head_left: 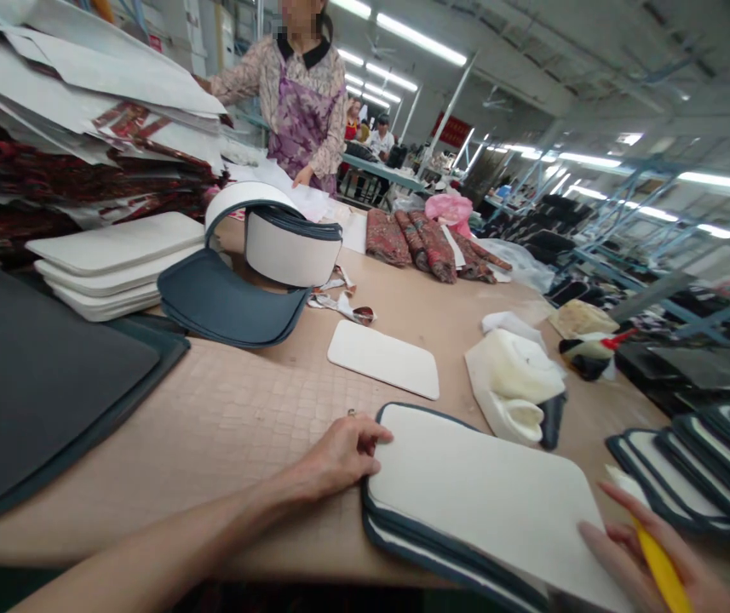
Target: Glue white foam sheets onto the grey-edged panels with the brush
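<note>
A stack of white rounded panels (pixel 479 485) on dark-blue backing sheets lies in front of me, its layers showing along the near edge. My left hand (pixel 345 455) pinches the top white panel at its left edge, fingertips closed over the corner. At the panel's right end, my right hand (pixel 652 545) grips a yellow-handled brush (pixel 662 566) whose pale tip points up and away. Some of the right hand's fingers also rest along the panel's edge. Beyond the stack, a single white panel (pixel 383 359) lies flat on the table (pixel 262 409).
Curved blue and white pieces (pixel 230 294) and stacked white panels (pixel 115 264) stand left, beside dark sheets (pixel 45 366). A cut-open white jug (pixel 514 383) sits ahead; finished-looking blue-edged panels (pixel 709 468) lie right. Across the table, another person (pixel 304 111) stands near rolled patterned fabric (pixel 422 243).
</note>
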`<state>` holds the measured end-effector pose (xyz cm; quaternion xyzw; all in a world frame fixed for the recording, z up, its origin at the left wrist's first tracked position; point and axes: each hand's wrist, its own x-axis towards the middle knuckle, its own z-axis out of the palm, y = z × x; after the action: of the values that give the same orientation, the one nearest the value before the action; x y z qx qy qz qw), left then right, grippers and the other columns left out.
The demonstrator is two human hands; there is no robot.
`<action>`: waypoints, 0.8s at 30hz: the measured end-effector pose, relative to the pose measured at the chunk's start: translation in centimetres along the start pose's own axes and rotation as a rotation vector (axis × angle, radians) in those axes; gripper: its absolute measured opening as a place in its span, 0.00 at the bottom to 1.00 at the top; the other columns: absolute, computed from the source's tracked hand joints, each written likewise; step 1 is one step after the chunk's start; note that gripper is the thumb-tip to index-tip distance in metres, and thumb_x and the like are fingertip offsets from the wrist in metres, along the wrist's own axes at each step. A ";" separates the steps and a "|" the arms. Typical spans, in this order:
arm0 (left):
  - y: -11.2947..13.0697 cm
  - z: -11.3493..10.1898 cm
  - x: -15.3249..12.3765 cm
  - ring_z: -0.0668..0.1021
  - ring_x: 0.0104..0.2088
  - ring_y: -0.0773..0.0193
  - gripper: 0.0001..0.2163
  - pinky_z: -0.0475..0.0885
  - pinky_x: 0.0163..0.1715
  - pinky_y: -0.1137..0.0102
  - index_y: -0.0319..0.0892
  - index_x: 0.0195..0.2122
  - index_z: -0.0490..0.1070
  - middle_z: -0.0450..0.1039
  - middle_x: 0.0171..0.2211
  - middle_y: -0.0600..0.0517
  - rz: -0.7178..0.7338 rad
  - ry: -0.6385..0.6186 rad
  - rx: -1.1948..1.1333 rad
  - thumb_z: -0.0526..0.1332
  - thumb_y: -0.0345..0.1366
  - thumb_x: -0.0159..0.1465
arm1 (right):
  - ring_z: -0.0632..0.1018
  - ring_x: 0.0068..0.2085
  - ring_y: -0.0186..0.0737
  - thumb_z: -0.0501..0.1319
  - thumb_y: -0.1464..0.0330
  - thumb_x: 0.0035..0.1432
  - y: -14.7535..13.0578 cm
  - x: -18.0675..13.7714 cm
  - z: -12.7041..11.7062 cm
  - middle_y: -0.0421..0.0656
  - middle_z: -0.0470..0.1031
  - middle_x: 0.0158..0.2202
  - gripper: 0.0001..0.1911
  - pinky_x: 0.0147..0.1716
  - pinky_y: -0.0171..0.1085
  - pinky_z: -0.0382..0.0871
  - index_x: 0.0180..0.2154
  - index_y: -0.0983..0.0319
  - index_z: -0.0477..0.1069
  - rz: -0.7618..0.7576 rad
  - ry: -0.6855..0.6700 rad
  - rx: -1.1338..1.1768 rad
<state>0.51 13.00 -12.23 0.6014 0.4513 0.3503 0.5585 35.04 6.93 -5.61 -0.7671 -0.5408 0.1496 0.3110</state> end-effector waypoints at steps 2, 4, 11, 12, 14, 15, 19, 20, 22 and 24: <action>0.0 0.0 0.1 0.71 0.32 0.64 0.19 0.66 0.34 0.71 0.35 0.40 0.74 0.68 0.32 0.50 0.007 -0.005 0.030 0.59 0.24 0.46 | 0.74 0.27 0.43 0.63 0.49 0.39 -1.2 -0.4 0.3 0.41 0.73 0.27 0.36 0.23 0.37 0.69 0.50 0.58 0.65 0.106 -0.038 0.039; 0.2 0.0 0.3 0.71 0.33 0.64 0.19 0.66 0.36 0.71 0.36 0.41 0.74 0.68 0.33 0.50 0.017 -0.019 0.062 0.58 0.25 0.47 | 0.74 0.27 0.42 0.62 0.48 0.39 -1.7 -0.6 0.7 0.40 0.73 0.28 0.38 0.25 0.36 0.68 0.50 0.60 0.63 0.145 -0.080 0.093; 1.0 0.0 0.8 0.72 0.34 0.62 0.18 0.67 0.36 0.69 0.36 0.43 0.73 0.68 0.35 0.49 -0.026 -0.058 0.080 0.58 0.32 0.51 | 0.73 0.30 0.40 0.60 0.52 0.46 -0.1 -0.3 1.7 0.39 0.71 0.28 0.34 0.30 0.37 0.67 0.52 0.62 0.57 0.083 -0.166 0.211; 1.0 -0.1 0.8 0.72 0.35 0.61 0.18 0.67 0.37 0.69 0.36 0.43 0.73 0.69 0.36 0.48 -0.038 -0.064 0.073 0.58 0.33 0.51 | 0.73 0.30 0.40 0.59 0.52 0.48 0.1 -0.3 1.9 0.39 0.71 0.28 0.33 0.30 0.37 0.67 0.52 0.62 0.57 0.067 -0.180 0.217; 1.0 -0.1 1.0 0.73 0.37 0.59 0.18 0.68 0.39 0.68 0.37 0.43 0.73 0.70 0.39 0.47 -0.062 -0.070 0.046 0.60 0.35 0.50 | 0.72 0.29 0.40 0.59 0.53 0.48 0.5 -0.2 2.2 0.40 0.70 0.28 0.31 0.30 0.37 0.67 0.51 0.62 0.58 0.047 -0.182 0.236; 1.0 -0.1 1.1 0.74 0.38 0.58 0.18 0.68 0.40 0.67 0.37 0.43 0.73 0.71 0.40 0.47 -0.074 -0.069 0.035 0.61 0.36 0.50 | 0.72 0.30 0.40 0.59 0.53 0.48 0.7 -0.2 2.4 0.40 0.70 0.28 0.31 0.30 0.38 0.67 0.51 0.63 0.58 0.044 -0.169 0.252; 1.0 -0.2 1.4 0.75 0.40 0.56 0.18 0.69 0.42 0.66 0.38 0.41 0.75 0.73 0.40 0.46 -0.087 -0.058 0.031 0.63 0.38 0.48 | 0.72 0.30 0.40 0.59 0.53 0.49 0.9 0.0 2.8 0.40 0.71 0.29 0.31 0.30 0.38 0.67 0.51 0.63 0.58 0.059 -0.134 0.319; 1.1 -0.2 1.4 0.75 0.40 0.55 0.19 0.69 0.42 0.66 0.38 0.41 0.75 0.73 0.40 0.46 -0.089 -0.059 0.037 0.63 0.39 0.48 | 0.72 0.29 0.40 0.59 0.54 0.49 0.9 0.0 2.8 0.40 0.71 0.28 0.31 0.29 0.37 0.66 0.51 0.63 0.58 0.057 -0.125 0.328; 1.3 -0.2 1.5 0.75 0.41 0.54 0.19 0.69 0.42 0.65 0.40 0.41 0.75 0.73 0.41 0.47 -0.097 -0.054 0.047 0.64 0.40 0.48 | 0.71 0.28 0.39 0.59 0.54 0.48 0.8 0.1 2.8 0.40 0.71 0.27 0.31 0.27 0.37 0.65 0.50 0.63 0.59 0.048 -0.104 0.336; 1.5 -0.1 1.5 0.75 0.42 0.52 0.19 0.70 0.43 0.64 0.42 0.39 0.76 0.74 0.41 0.48 -0.110 -0.041 0.052 0.65 0.42 0.46 | 0.71 0.28 0.40 0.59 0.54 0.48 0.7 0.1 2.8 0.40 0.71 0.27 0.30 0.28 0.37 0.65 0.48 0.64 0.60 0.045 -0.092 0.329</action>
<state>1.14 14.54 -10.84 0.5970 0.4810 0.2949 0.5702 33.99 7.80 -8.20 -0.7102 -0.5051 0.2780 0.4039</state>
